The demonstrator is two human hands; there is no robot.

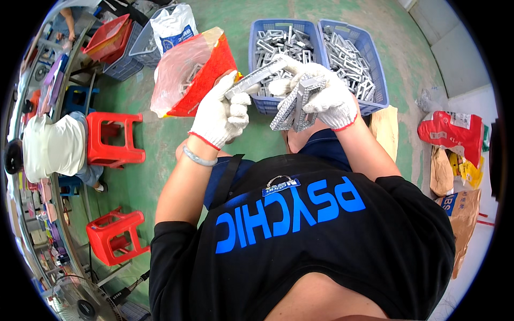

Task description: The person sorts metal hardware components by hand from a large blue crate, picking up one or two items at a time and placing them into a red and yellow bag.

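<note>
My left hand (224,111), in a white knit glove, is closed on one end of a silvery rectangular metal frame (256,78). The fingertips of my right hand (321,93), also gloved, touch the far end of that piece. Several more metal frames (293,109) are bunched in my right palm and hang below it at different angles. Beyond my hands stand two blue plastic crates full of similar frames, the left crate (284,22) and the right crate (378,64). Next to my left hand is an open red sack (217,59) with a clear lining and some frames inside.
A white sack (174,25) rests on a crate at the back left, near red bins (110,40). Red stools (115,138) stand at left, where a person in a white shirt (53,147) sits at a workbench. A red bag (452,134) and brown paper sacks (461,214) lie at right.
</note>
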